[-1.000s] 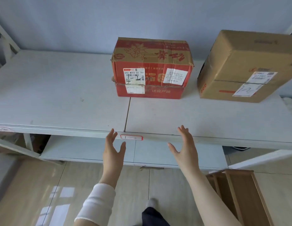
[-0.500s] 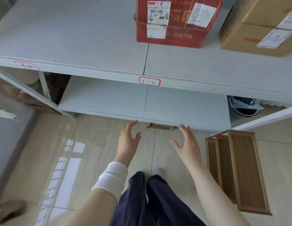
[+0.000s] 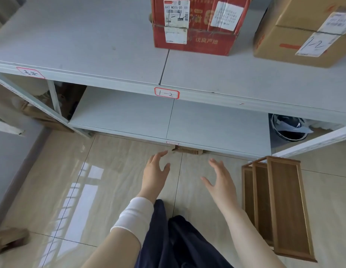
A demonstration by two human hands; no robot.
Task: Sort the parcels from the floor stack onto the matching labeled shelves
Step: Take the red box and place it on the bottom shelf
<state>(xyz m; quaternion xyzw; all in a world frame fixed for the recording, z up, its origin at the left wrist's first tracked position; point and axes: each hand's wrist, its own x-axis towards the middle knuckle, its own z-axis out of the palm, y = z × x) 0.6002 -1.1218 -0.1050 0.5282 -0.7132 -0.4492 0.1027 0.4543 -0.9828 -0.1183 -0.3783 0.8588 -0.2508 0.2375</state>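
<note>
Left hand (image 3: pixel 154 171): at 6 o'clock of the view, over the tiled floor (image 3: pixel 71 180), grip spread, fingers relaxed, holding nothing; white sleeve (image 3: pixel 133 213) at the wrist. Right hand (image 3: pixel 220 180): toward 5 o'clock, apart from the left, grip likewise spread, holding nothing. Red parcel (image 3: pixel 193 26): at 12 o'clock, upright on the upper shelf (image 3: pixel 91 35), white shipping labels on its near face. Brown parcel (image 3: pixel 303 35): at 1 o'clock on the same shelf, beside the red one and apart from it, with a white slip handwritten "1-2". Shelf label (image 3: pixel 167 93): red-bordered, marked "1-2", on the upper shelf's front edge below the red parcel. Second label (image 3: pixel 30 72): at 10 o'clock on that edge, writing unreadable. Lower shelf (image 3: pixel 129 117): grey boards at centre. Wooden rack (image 3: pixel 280 206): at 4 o'clock, on the floor. Dark bucket (image 3: pixel 288 128): at 3 o'clock, behind the frame. Cardboard scrap (image 3: pixel 8 238): at 8 o'clock, on the floor.
</note>
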